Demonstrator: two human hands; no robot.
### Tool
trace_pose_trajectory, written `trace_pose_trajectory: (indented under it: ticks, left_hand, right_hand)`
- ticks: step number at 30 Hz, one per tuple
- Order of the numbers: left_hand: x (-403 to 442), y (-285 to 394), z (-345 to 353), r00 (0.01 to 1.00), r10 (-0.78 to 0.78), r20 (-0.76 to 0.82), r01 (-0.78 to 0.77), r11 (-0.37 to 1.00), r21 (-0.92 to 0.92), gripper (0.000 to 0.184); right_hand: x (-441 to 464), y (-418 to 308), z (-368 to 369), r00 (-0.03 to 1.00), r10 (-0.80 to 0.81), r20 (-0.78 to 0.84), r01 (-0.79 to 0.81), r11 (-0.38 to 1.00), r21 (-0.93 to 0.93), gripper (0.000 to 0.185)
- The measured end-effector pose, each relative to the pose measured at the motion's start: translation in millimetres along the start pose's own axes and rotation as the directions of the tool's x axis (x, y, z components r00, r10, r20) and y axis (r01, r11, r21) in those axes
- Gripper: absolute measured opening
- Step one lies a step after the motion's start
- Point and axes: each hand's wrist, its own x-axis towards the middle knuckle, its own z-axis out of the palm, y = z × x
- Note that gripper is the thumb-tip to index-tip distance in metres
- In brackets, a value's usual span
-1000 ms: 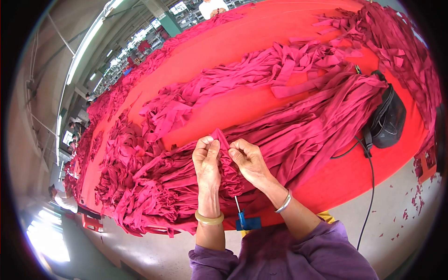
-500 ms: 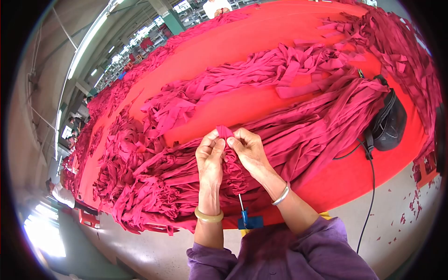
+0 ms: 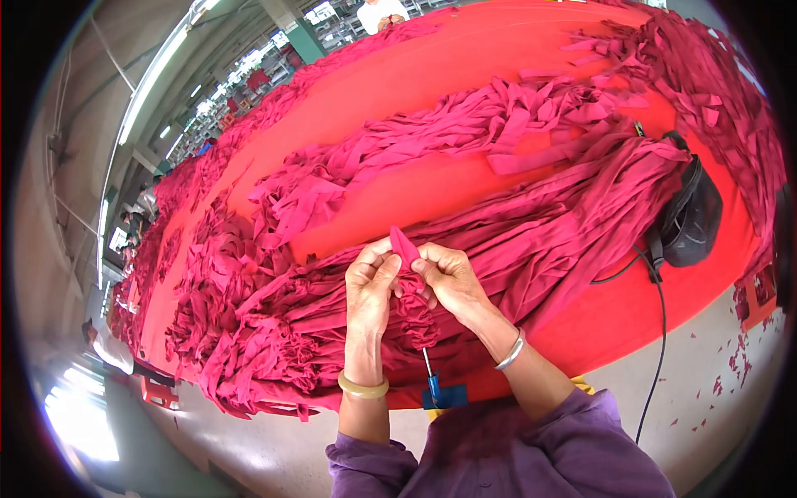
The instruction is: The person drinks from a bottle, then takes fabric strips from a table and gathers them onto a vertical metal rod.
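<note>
Between my two hands is a crimson fabric strip (image 3: 404, 248), its pointed end sticking up above my fingers. My left hand (image 3: 371, 282) pinches its left edge between thumb and fingers. From the other side my right hand (image 3: 448, 278) grips it the same way. Below my fingers the cloth is bunched in gathers (image 3: 417, 322) around a thin metal rod (image 3: 427, 360). This rod rises from a blue holder (image 3: 433, 390) at the table's near edge. How far the rod reaches inside the cloth is hidden.
Long crimson strips (image 3: 548, 224) lie across the red table (image 3: 598, 332), with a tangled heap (image 3: 241, 307) at left. A black bag-like object (image 3: 697, 220) with a cable (image 3: 662, 349) sits at right. Across the table stands a person in white (image 3: 380, 15). Scraps litter the floor.
The strip's top end has opened from a folded, blunt shape into a taller point. My hands have shifted slightly, the right one a little lower.
</note>
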Motion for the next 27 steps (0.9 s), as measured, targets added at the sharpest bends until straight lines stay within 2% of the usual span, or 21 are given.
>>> trace_pose_trajectory:
  ticks: [3, 4, 6, 9, 11, 13, 15, 17, 18, 20, 23, 27]
  left_hand:
    - [-1, 6, 2, 1.0, -0.023, 0.016, 0.022, 0.999, 0.035, 0.023]
    - [-1, 6, 3, 1.0, -0.004, 0.021, 0.003, 0.999, 0.048, 0.021]
    - [-2, 5, 3, 1.0, 0.015, 0.028, -0.016, 0.998, 0.061, 0.019]
    - [-4, 5, 2, 1.0, -0.006, 0.01, 0.005, 0.996, 0.085, 0.01]
    - [-8, 5, 2, 0.998, -0.055, -0.029, 0.058, 0.993, 0.102, 0.004]
    - [-12, 5, -2, 0.997, -0.072, -0.02, 0.074, 0.988, 0.139, 0.006]
    - [-14, 6, -5, 0.993, -0.118, 0.003, 0.115, 0.968, 0.222, 0.008]
    - [-10, 12, 1, 0.991, -0.096, -0.092, 0.116, 0.963, 0.244, 0.012]
    - [-4, 12, -1, 0.994, -0.062, -0.087, 0.078, 0.977, 0.199, 0.016]
    - [8, 19, 4, 0.993, -0.044, -0.111, 0.064, 0.981, 0.186, 0.019]
    - [21, 14, 6, 0.996, -0.036, -0.083, 0.051, 0.983, 0.176, 0.014]
    - [21, 9, 13, 0.999, -0.002, -0.048, 0.007, 0.995, 0.098, 0.008]
  right_hand:
    - [4, -8, -11, 0.997, 0.066, 0.048, -0.061, 0.994, -0.089, 0.019]
    - [8, -12, -13, 0.999, 0.039, 0.034, -0.035, 0.993, -0.113, 0.025]
    - [19, -15, -9, 0.992, -0.13, 0.003, 0.129, 0.985, -0.118, 0.026]
    - [36, -12, -1, 0.972, -0.236, 0.017, 0.236, 0.966, -0.109, 0.013]
    - [40, -6, 1, 0.969, -0.246, -0.005, 0.245, 0.968, -0.057, 0.01]
    - [36, 0, 1, 0.968, -0.25, -0.031, 0.251, 0.967, 0.039, 0.014]
    - [31, 2, 2, 0.969, -0.244, -0.046, 0.246, 0.968, 0.044, 0.015]
    - [27, 1, 7, 0.971, -0.225, -0.084, 0.23, 0.971, 0.061, 0.018]
    - [26, 2, 7, 0.971, -0.227, -0.082, 0.232, 0.971, 0.06, 0.018]
    - [26, 7, 6, 0.98, -0.188, -0.071, 0.184, 0.981, -0.055, 0.02]
    - [29, 1, 5, 0.98, -0.18, -0.08, 0.171, 0.979, -0.112, 0.022]
    - [19, 1, 3, 0.936, -0.339, -0.097, 0.316, 0.928, -0.195, 0.019]
